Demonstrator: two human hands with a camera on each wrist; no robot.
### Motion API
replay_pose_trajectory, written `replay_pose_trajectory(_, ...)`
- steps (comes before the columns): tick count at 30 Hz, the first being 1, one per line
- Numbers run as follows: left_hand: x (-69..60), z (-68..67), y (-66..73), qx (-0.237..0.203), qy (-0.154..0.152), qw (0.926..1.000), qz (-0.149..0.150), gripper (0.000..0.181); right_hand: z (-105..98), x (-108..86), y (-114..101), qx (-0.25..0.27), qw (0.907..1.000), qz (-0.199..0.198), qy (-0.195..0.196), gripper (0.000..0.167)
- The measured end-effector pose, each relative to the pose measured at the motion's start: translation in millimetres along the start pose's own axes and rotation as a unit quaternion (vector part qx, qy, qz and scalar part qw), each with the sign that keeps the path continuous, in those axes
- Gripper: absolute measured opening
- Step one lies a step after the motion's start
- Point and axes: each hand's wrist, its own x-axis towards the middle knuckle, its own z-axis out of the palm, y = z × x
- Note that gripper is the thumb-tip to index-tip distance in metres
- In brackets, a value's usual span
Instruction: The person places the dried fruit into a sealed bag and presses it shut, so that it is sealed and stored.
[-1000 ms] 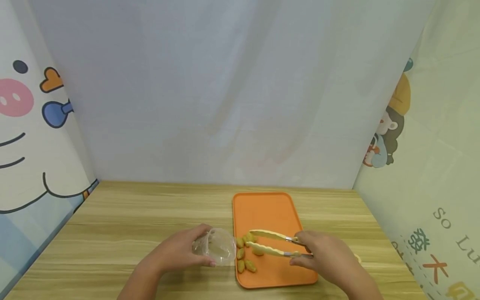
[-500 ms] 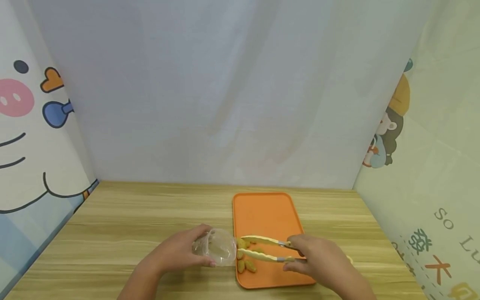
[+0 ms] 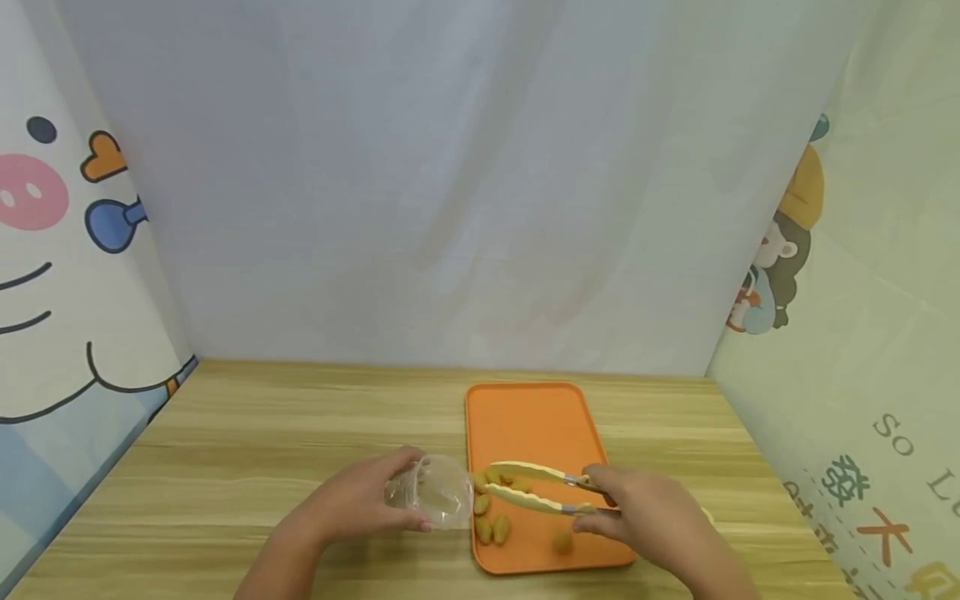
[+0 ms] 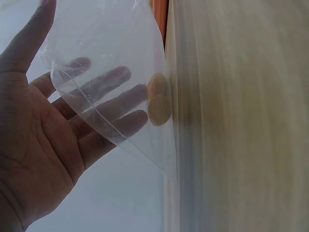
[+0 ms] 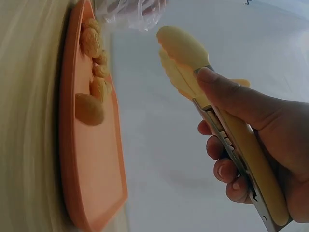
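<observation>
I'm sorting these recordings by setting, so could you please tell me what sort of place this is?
Probably a small curtained-off work booth: a wood-grain table, a plain pale curtain behind it, and cartoon-printed cloths at both sides.

Yellow tongs (image 3: 540,503), clear container (image 3: 442,493), brown nuggets (image 3: 501,529)
Tongs in right hand (image 3: 648,512), tips parted above orange tray (image 3: 528,425); container sideways in left hand (image 3: 358,507), mouth toward tray; nuggets mostly along its left edge.
</observation>
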Motion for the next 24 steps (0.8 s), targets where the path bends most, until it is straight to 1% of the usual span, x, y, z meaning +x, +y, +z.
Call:
replay_pose_trajectory(4, 0.6, 0.0, -0.2, 0.003, -0.001, 1.0000, -0.004, 0.083, -6.5, -3.0, 11.3, 0.006, 0.9989, 0.043, -0.015, 0.038)
replay_pose_trajectory(8, 1.2, -0.2, -1.0, 0.003, -0.002, 1.0000, -0.007, 0.084, -9.8, -3.1, 19.2, 0.007, 0.9976, 0.064, -0.027, 0.043)
replay_pose_trajectory(12, 1.8, 0.2, -1.8, 0.004, -0.002, 1.0000, -0.007, 0.083, -9.6, -2.9, 23.3, 0.004, 0.9969, 0.072, -0.033, 0.048)
replay_pose_trajectory(18, 2.1, 1.1, -2.1, 0.004, 0.000, 1.0000, -0.001, 0.083, -6.6, -4.0, 26.0, -0.003, 0.9972, 0.067, -0.035, 0.048)
replay_pose_trajectory(24, 1.4, 1.7, -1.9, 0.004, -0.001, 1.0000, -0.003, 0.083, 0.7, -2.7, 27.6, -0.015, 0.9964, 0.076, -0.035, 0.043)
